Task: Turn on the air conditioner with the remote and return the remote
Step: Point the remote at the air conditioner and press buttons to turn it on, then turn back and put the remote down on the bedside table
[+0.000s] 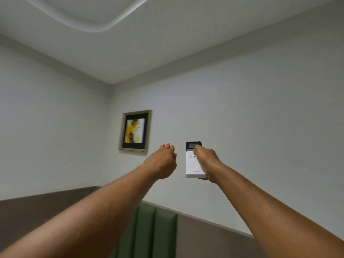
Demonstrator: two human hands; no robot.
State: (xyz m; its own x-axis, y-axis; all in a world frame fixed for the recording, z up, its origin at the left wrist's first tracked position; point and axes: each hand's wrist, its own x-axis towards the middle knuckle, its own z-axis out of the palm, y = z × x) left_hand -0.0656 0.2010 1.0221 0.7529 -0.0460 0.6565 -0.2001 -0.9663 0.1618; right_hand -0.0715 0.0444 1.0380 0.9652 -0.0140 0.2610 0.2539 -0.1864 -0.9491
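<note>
**Remote raised and aimed, thumb on the buttons**

The right hand (206, 162) holds a white air-conditioner remote (193, 164) upright in front of the pale wall (260, 127), its dark display end pointing up. The grip is closed around the lower body and right edge of the remote, with the thumb laid across the upper button rows just under the display. The left hand (163, 162) hangs empty just beside it, fingers loosely curled, not touching the remote. No air conditioner shows in this view, so whether it has answered cannot be told.

The remote looks like a light, rigid plastic slab with smooth faces. It should need little force, but it could slip if the palm loosens while the thumb presses. The present hold, low on the body with the buttons left free, seems the sensible place to take it; a hold higher up would cover the display and the emitter end.

Room for moving is generous: open air lies all around both hands. A framed picture (135, 131) hangs on the wall beyond the left hand, and a green padded panel (156, 231) lies below, well apart from either arm. Where the remote is to be returned is out of sight.
</note>
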